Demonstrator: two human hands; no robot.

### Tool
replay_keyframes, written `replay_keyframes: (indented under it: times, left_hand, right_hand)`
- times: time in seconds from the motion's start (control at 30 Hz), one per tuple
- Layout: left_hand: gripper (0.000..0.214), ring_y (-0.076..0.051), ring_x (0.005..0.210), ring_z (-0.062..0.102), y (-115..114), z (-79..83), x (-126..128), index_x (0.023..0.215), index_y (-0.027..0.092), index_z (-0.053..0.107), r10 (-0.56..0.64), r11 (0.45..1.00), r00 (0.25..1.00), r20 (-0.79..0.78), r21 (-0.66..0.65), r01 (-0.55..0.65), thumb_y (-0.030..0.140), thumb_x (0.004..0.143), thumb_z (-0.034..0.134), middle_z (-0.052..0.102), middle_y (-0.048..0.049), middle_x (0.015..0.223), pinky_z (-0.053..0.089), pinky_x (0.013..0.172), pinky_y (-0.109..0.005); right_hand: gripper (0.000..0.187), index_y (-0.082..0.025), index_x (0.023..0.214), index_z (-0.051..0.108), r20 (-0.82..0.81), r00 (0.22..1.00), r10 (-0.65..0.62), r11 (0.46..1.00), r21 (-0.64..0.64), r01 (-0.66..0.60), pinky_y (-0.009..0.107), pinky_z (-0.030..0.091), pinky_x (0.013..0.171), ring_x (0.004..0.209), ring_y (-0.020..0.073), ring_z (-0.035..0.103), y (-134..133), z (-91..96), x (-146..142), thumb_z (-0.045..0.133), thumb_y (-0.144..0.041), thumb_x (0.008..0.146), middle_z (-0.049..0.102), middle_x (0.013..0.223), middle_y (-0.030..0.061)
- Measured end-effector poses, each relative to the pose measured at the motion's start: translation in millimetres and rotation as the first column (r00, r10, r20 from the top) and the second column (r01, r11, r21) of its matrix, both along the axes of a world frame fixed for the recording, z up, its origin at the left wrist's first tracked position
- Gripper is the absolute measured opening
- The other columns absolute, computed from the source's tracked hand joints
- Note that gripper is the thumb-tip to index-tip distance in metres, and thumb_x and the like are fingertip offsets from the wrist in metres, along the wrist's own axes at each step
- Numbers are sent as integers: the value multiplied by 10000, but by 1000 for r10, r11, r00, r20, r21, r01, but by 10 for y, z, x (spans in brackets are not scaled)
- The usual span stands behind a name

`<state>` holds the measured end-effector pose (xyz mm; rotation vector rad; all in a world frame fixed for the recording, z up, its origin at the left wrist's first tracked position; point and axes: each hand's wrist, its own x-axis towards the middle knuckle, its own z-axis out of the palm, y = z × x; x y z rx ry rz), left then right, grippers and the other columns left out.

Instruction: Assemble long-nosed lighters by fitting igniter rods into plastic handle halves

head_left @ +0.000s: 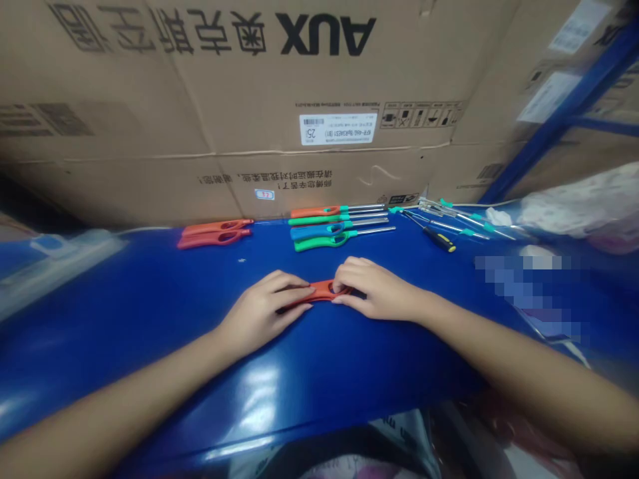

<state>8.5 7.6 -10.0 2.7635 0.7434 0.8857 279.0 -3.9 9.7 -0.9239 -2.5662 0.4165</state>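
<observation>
Left hand point(259, 309) and right hand point(372, 289), both mine, grip opposite ends of the orange handle point(321, 291) in front of the nearest green lighter point(314, 244), where uneven finger pressure could twist it from my hold.

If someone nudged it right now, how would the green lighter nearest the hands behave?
The green lighter would probably slide rather than roll, since its looped handle looks flattish. Its straight metal rod seems stiff, likely swinging with the handle.
</observation>
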Motion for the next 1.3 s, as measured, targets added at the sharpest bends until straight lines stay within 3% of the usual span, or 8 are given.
replay_keyframes:
  times: [0.2, 0.57, 0.73, 0.83, 0.97, 1.1, 1.2, 1.3]
  left_hand:
    - [301, -202, 990, 703, 24, -17, -41, 1196, 235, 699, 97, 968, 991, 92, -240, -72, 330, 911, 693, 718, -71, 1116, 585, 901, -334]
    - [308, -195, 977, 710, 63, -37, -51, 1158, 226, 706, 123, 952, 986, 109, -294, -86, 301, 860, 732, 737, -56, 1101, 576, 910, -322]
    - [333, -202, 984, 708, 60, -25, -42, 1180, 227, 690, 137, 945, 985, 101, -312, -100, 318, 862, 727, 738, -59, 1113, 573, 918, -332]
    - [313, -193, 939, 707, 60, -36, -44, 1158, 229, 687, 146, 943, 984, 102, -316, -107, 313, 859, 727, 741, -52, 1075, 587, 875, -324]
    - [349, -188, 918, 706, 58, -54, -48, 1177, 223, 677, 164, 947, 981, 105, -296, -127, 311, 845, 741, 740, -52, 1084, 590, 878, -333]
    - [277, -204, 968, 702, 62, -47, -45, 1119, 205, 695, 159, 953, 982, 104, -275, -125, 310, 864, 721, 743, -66, 1108, 580, 902, -350]
    - [287, -222, 1005, 702, 72, -35, -50, 1143, 209, 696, 141, 954, 986, 90, -279, -110, 317, 877, 704, 744, -75, 1122, 575, 919, -369]
    - [300, -224, 1017, 698, 80, -36, -57, 1166, 213, 695, 138, 951, 986, 90, -291, -107, 333, 891, 692, 741, -76, 1122, 571, 932, -377]
  right_hand:
    - [100, -194, 890, 597, 2, 1000, 13, 999, -39, -13, 330, 429, 789, 871, 191, 509, 54, 21, 105, 659, -257, 937, 637, 879, 34]
    - [124, -192, 836, 599, -81, 996, -28, 993, -115, 18, 304, 444, 732, 847, 182, 518, 53, -2, 93, 670, -240, 926, 636, 848, 36]
    - [117, -199, 843, 604, -186, 978, -90, 994, 38, 99, 333, 464, 745, 817, 189, 557, 62, 27, 79, 629, -247, 947, 651, 835, 45]
    - [138, -214, 845, 606, -318, 926, -204, 944, 187, 272, 350, 479, 753, 794, 192, 591, 68, 72, 92, 571, -247, 974, 658, 829, 46]
    - [168, -222, 803, 596, -390, 876, -284, 890, 234, 392, 346, 480, 724, 748, 188, 606, 85, 146, 150, 567, -237, 968, 656, 791, 37]
    - [152, -209, 801, 606, -372, 904, -212, 929, 212, 305, 322, 472, 725, 742, 171, 595, 64, 190, 188, 590, -206, 953, 646, 778, 31]
    - [154, -196, 815, 620, -268, 959, -97, 987, 100, 128, 289, 464, 696, 733, 154, 580, 5, 196, 168, 585, -220, 963, 631, 787, 29]
    - [174, -184, 830, 630, -142, 989, -29, 1000, -8, 29, 265, 440, 667, 719, 136, 565, -57, 173, 124, 562, -232, 982, 616, 796, 22]
